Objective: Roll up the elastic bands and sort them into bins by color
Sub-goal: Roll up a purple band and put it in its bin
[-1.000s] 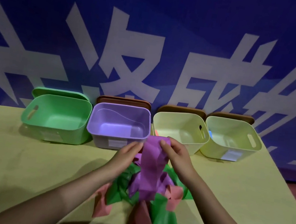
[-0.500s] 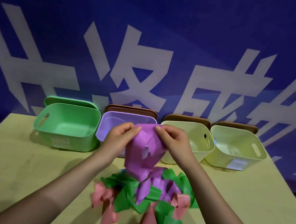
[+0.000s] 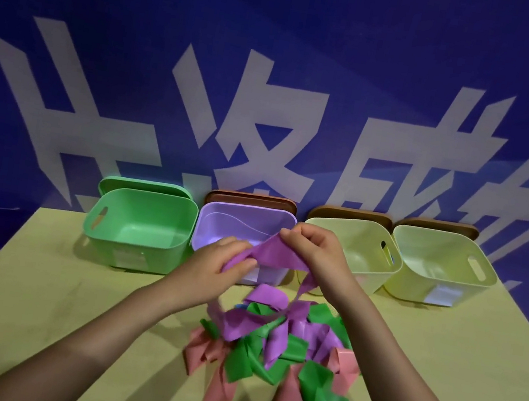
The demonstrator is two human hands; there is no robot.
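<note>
Both hands, left (image 3: pixel 223 265) and right (image 3: pixel 312 253), pinching one purple band (image 3: pixel 276 257) stretched just before the purple bin (image 3: pixel 246 221), above the tangled pile (image 3: pixel 277 351), probably readying a roll.

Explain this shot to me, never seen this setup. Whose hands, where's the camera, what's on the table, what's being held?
There is no robot: a person works with bare hands, filmed by a wide-angle camera worn on the head and looking forward and down. The left hand and right hand both pinch one purple band, lifted in front of the purple bin. On the table lies a tangled pile of bands in purple, green and pink. Along the back stand four bins: the green bin, the purple one, and two pale yellow bins. Behind them hangs a blue banner with large white characters.
</note>
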